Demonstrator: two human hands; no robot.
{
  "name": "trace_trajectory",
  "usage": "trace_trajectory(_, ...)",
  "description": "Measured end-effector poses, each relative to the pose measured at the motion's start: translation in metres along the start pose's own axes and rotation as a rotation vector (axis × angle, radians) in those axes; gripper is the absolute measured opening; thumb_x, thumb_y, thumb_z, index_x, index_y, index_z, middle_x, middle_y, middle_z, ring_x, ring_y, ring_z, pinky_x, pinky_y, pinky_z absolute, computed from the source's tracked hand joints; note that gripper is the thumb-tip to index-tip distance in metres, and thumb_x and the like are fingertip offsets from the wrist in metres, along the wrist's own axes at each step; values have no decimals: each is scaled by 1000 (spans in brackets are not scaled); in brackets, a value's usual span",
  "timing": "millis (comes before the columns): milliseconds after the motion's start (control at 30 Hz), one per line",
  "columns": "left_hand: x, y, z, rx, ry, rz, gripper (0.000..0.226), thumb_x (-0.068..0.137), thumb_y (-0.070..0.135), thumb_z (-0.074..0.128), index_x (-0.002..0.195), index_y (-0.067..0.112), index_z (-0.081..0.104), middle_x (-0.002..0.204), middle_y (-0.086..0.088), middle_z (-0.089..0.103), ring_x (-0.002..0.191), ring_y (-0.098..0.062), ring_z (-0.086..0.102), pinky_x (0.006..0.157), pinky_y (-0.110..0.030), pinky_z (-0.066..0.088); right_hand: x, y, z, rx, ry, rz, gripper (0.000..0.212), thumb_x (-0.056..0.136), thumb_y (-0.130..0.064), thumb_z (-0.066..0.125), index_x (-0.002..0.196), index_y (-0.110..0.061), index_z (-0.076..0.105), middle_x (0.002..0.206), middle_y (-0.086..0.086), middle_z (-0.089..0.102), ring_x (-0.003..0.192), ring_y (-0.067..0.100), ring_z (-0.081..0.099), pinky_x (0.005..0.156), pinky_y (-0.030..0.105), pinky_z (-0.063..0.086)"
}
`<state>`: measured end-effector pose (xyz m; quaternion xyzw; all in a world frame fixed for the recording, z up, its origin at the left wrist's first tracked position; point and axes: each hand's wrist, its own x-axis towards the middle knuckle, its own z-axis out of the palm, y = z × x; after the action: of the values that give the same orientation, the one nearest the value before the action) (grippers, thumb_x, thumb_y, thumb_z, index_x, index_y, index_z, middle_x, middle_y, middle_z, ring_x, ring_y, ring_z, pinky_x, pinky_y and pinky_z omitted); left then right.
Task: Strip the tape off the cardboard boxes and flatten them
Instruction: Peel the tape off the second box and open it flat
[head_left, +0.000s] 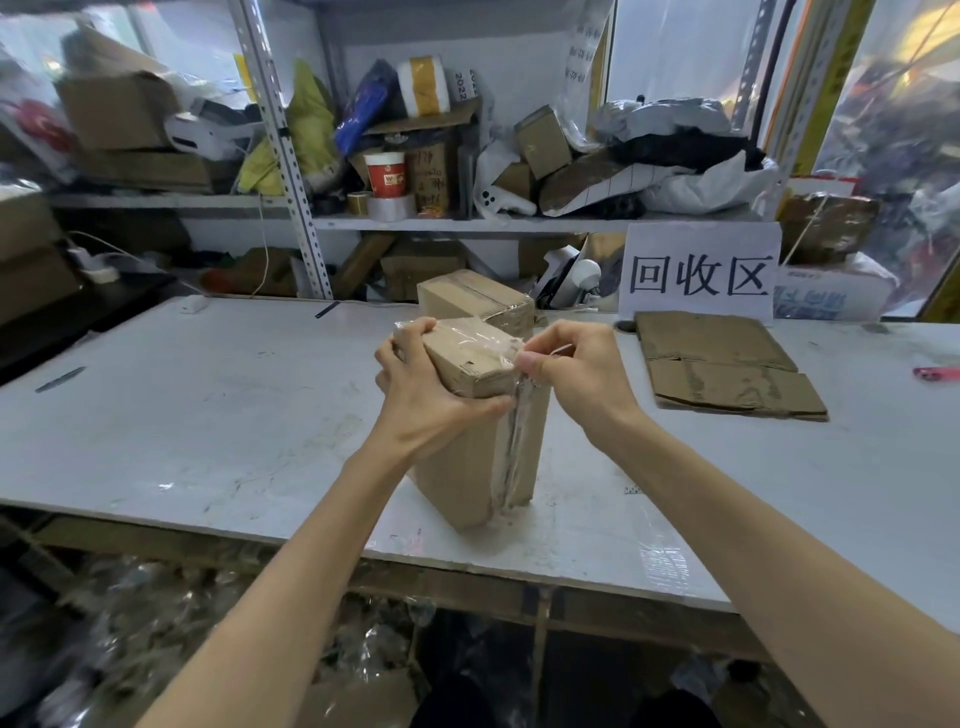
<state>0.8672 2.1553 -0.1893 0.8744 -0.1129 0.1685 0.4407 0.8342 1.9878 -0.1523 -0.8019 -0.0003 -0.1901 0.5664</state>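
Note:
A brown cardboard box (467, 457) stands on end near the front of the white table (218, 415), wrapped in clear tape (511, 441) that runs down its right edge. My left hand (421, 395) grips the box's top from the left side. My right hand (566, 364) pinches the loose end of the tape at the top right corner. A second taped box (475, 299) sits just behind. A flattened box (722, 364) lies on the table to the right.
A white sign with black characters (698, 273) stands at the table's back right. A pink object (935, 373) lies at the far right edge. Cluttered metal shelves (457, 223) rise behind the table. Tape scraps and cardboard cover the floor (171, 613) below.

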Motion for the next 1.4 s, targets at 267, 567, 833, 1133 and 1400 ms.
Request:
trace_trajectory(267, 1, 5, 3, -23, 62, -90, 107, 41, 55, 77, 134, 29, 31, 125, -1, 24, 126, -28, 35, 102, -32, 39, -1, -10, 8, -356, 11, -97, 21, 88, -7, 58, 68, -4, 62, 74, 5, 62, 73, 16, 54, 65, 27, 39)
trace_trajectory(567, 9, 11, 3, -29, 1, -123, 109, 42, 54, 79, 135, 29, 29, 120, -1, 22, 122, -27, 35, 96, -29, 38, 1, -9, 2, -337, -48, 25, 32, 92, -15, 53, 69, 6, 62, 63, 13, 58, 65, 25, 51, 56, 32, 40)
trace_trajectory(833, 15, 19, 3, 85, -180, -130, 131, 43, 57, 84, 146, 41, 5, 133, -3, 14, 128, -31, 19, 107, -44, 31, 4, 1, -12, -178, 22, 66, 8, 80, -13, 73, 78, -8, 66, 81, 8, 69, 84, 26, 67, 80, 43, 56)
trace_trajectory(1133, 2, 15, 9, 68, -39, -124, 121, 33, 57, 76, 137, 44, 17, 117, 3, 15, 111, -24, 22, 101, -43, 39, 2, 1, -14, 3, -114, 184, 8, 89, 2, 57, 84, 9, 58, 65, 12, 56, 51, 12, 59, 45, 19, 50)
trace_trajectory(1400, 3, 21, 21, 62, 21, -66, 114, 30, 68, 76, 124, 39, 19, 112, 4, 14, 105, -20, 21, 90, -36, 37, -5, 5, -26, -39, -12, 53, 16, 78, -7, 69, 91, -4, 60, 68, 1, 63, 60, 13, 63, 62, 32, 57)
